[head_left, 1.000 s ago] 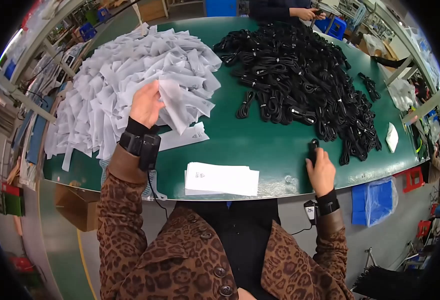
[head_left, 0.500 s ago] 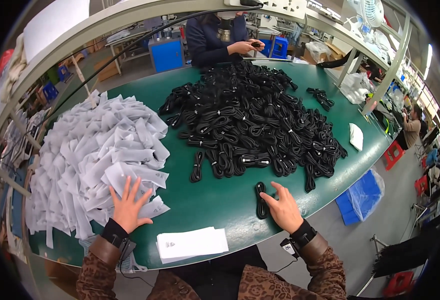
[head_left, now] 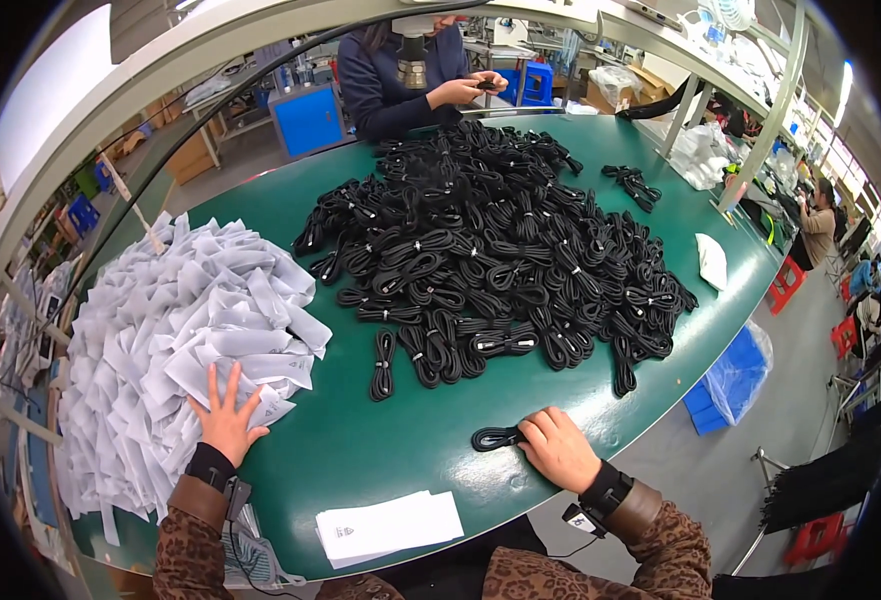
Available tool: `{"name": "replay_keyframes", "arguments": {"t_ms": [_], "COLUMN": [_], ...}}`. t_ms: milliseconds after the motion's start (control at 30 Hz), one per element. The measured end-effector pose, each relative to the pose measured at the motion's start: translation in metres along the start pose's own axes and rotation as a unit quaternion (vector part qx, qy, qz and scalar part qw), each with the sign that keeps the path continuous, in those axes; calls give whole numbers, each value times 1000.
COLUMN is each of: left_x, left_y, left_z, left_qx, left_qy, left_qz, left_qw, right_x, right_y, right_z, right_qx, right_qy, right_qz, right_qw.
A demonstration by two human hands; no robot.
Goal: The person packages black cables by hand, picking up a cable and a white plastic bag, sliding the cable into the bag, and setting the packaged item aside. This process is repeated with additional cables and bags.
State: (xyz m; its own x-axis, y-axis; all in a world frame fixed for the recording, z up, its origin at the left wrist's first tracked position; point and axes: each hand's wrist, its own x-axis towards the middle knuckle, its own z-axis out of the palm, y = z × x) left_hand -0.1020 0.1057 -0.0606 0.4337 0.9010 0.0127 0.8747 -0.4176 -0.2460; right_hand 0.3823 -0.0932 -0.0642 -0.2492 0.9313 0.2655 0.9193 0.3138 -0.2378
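My left hand [head_left: 226, 420] lies with spread fingers on the near edge of a heap of whitish translucent plastic bags [head_left: 190, 330]. My right hand [head_left: 560, 450] is closed on one end of a coiled black cable [head_left: 492, 438], pressed down on the green table near its front edge. The cable's other end points left, out from under my fingers. Beyond both hands rises a large pile of similar coiled black cables [head_left: 500, 245], each bundled with a tie.
A stack of white printed sheets [head_left: 390, 528] lies on the green table [head_left: 350, 420] by the front edge. At the right are a folded white piece [head_left: 710, 262] and a few separate cables [head_left: 632, 187]. Across the table a person [head_left: 400, 85] handles a small dark item.
The coiled cable has turned from upright to lying sideways, and my right hand has closed over its end. My left hand stays spread on the bags. The whole view has shifted slightly.
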Motion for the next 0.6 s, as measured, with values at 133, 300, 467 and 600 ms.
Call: {"name": "replay_keyframes", "arguments": {"t_ms": [133,300,467,600], "left_x": [12,21,37,53], "left_y": [-8,-8,-7,-5], "left_z": [2,4,6,3], "left_qx": [5,3,17,9], "left_qy": [4,-2,4,-22], "left_qz": [-14,-22,-44,-76], "left_qw": [1000,1000,999,997], "right_x": [-10,-25,-29,-33], "right_y": [-1,2,8,9], "right_z": [-2,-6,-4,-3], "right_qx": [28,33,54,77], "right_qy": [19,32,60,77], "right_qz": [1,34,49,57], "right_qw": [999,998,996,992]}}
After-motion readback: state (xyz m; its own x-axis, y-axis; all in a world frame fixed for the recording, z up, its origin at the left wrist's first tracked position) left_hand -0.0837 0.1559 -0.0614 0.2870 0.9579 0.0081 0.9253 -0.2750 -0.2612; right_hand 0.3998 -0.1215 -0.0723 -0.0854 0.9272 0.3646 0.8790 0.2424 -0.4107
